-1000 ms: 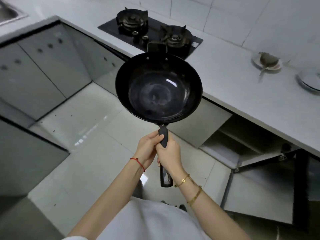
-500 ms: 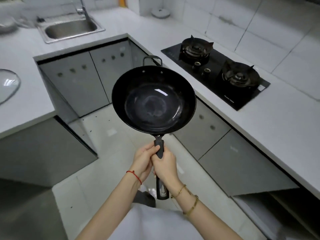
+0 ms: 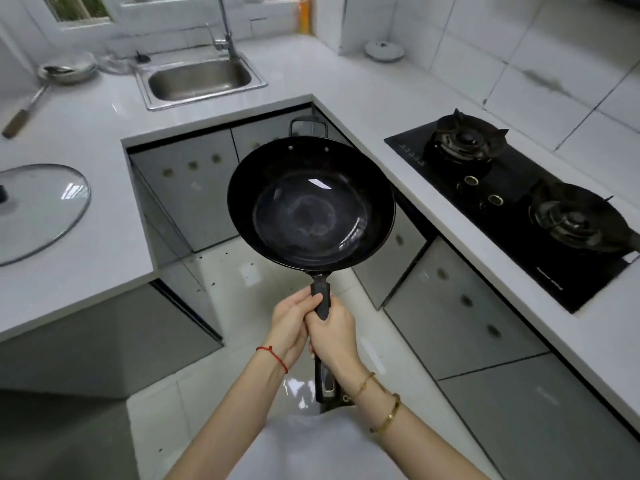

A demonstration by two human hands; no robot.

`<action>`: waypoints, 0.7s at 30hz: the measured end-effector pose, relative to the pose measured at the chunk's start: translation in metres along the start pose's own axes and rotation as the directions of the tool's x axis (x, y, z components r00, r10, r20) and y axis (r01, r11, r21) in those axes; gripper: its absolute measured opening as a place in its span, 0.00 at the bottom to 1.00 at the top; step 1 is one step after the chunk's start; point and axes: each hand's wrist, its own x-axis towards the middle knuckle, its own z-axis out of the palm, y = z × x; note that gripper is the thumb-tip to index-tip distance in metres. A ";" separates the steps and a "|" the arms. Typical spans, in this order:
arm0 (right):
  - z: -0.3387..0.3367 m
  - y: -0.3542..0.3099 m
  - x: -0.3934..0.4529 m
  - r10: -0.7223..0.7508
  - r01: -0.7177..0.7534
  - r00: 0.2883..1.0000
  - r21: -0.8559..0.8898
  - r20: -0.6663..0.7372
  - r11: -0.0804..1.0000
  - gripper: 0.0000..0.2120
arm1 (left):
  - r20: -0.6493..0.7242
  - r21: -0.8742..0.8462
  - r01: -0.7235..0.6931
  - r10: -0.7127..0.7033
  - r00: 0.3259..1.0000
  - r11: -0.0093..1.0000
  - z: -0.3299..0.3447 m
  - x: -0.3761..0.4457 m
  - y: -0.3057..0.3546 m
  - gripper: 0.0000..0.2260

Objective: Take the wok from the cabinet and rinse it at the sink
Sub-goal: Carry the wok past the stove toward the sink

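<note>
I hold a black wok (image 3: 311, 206) level in front of me over the kitchen floor, its empty inside facing up. Both hands grip its long black handle: my left hand (image 3: 291, 323) wraps the front of the handle, and my right hand (image 3: 334, 336) clasps it just behind. The handle's end sticks out below my right wrist. The steel sink (image 3: 199, 79) with its tall faucet (image 3: 227, 32) sits in the counter at the far end, ahead and left of the wok. The sink bowl looks empty.
A black two-burner gas hob (image 3: 512, 199) is set in the right counter. A glass lid (image 3: 38, 209) lies on the left counter. A metal ladle and bowl (image 3: 65, 71) rest left of the sink, a small white lid (image 3: 384, 50) to its right. Grey cabinet doors (image 3: 194, 188) line the U-shaped counter.
My view has swung left from the open cabinet and hob toward the sink, which has come fully into sight. The wok stays held in both hands, carried toward the sink corner.
</note>
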 end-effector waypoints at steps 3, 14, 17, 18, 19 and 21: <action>0.012 -0.013 0.038 0.008 -0.008 1.000 -0.019 0.005 1.000 0.06 | -0.010 0.001 -0.006 0.006 1.000 1.000 -0.005 0.035 0.018 0.10; 0.036 -0.087 0.233 -0.024 0.024 1.000 -0.043 0.008 0.999 0.06 | -0.023 0.010 -0.012 0.012 1.000 1.000 0.008 0.214 0.122 0.09; 0.042 -0.116 0.297 -0.026 0.026 1.000 -0.007 -0.014 1.000 0.06 | -0.015 0.018 -0.008 0.008 1.000 1.000 0.017 0.273 0.163 0.10; 0.043 -0.124 0.315 -0.026 0.026 0.999 -0.006 -0.023 1.000 0.06 | -0.011 0.031 0.000 0.001 1.000 1.000 0.020 0.290 0.174 0.10; 0.043 -0.129 0.324 -0.026 0.026 0.999 -0.006 -0.032 1.000 0.07 | -0.009 0.044 0.001 -0.001 1.000 0.999 0.023 0.300 0.182 0.10; 0.045 -0.143 0.357 -0.024 0.024 0.998 0.000 -0.060 1.000 0.07 | 0.019 0.043 0.007 -0.008 1.000 0.999 0.028 0.331 0.202 0.10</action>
